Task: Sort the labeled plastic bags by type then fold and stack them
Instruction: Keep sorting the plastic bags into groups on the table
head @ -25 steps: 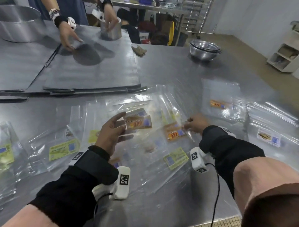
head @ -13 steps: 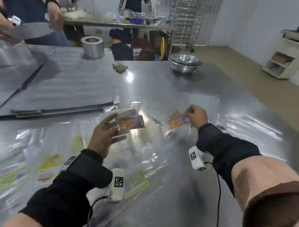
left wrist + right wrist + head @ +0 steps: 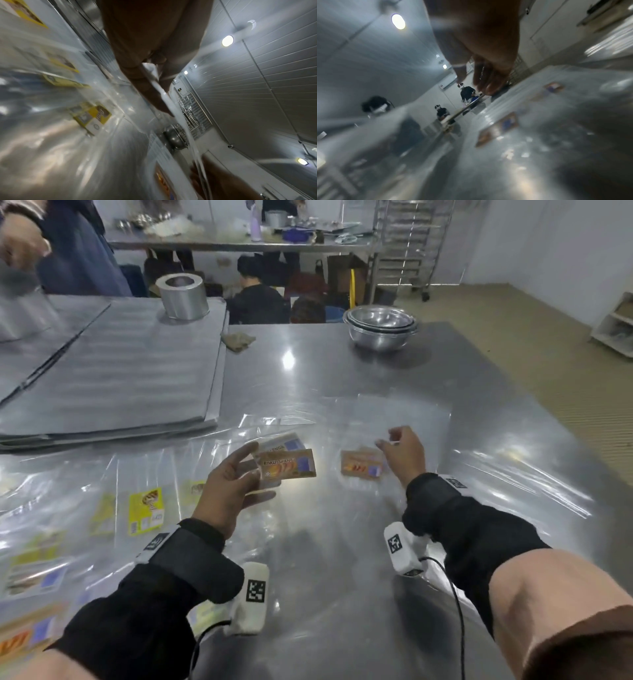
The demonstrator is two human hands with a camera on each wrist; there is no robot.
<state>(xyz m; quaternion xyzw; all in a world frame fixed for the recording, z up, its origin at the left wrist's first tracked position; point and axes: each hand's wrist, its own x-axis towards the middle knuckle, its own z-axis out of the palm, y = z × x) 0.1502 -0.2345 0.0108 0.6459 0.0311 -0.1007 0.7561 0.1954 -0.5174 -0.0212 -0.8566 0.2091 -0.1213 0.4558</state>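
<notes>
My left hand (image 3: 255,474) pinches a few clear plastic bags with brown labels (image 3: 289,467) between thumb and fingers, lifted above the steel table (image 3: 308,378). The left wrist view shows the bags' edge (image 3: 171,108) clamped in the left hand (image 3: 159,86). Another brown-label bag (image 3: 361,470) lies flat on the table to the right. Just above its right edge hovers my right hand (image 3: 390,440), fingers loose and holding nothing. In the right wrist view the right hand (image 3: 476,81) hangs over that brown-label bag (image 3: 498,128). Yellow-label bags (image 3: 145,510) lie spread at the left.
A stack of grey metal sheets (image 3: 113,378) fills the back left, with a metal cylinder (image 3: 183,297) on it. Nested steel bowls (image 3: 380,328) stand at the far edge, and a crumpled cloth (image 3: 238,340) lies beside the sheets. Another person's hand (image 3: 24,244) works at the top left.
My right hand carried a brown-label bag to the right, laid it on the table and let go. The left hand keeps its hold on its bags.
</notes>
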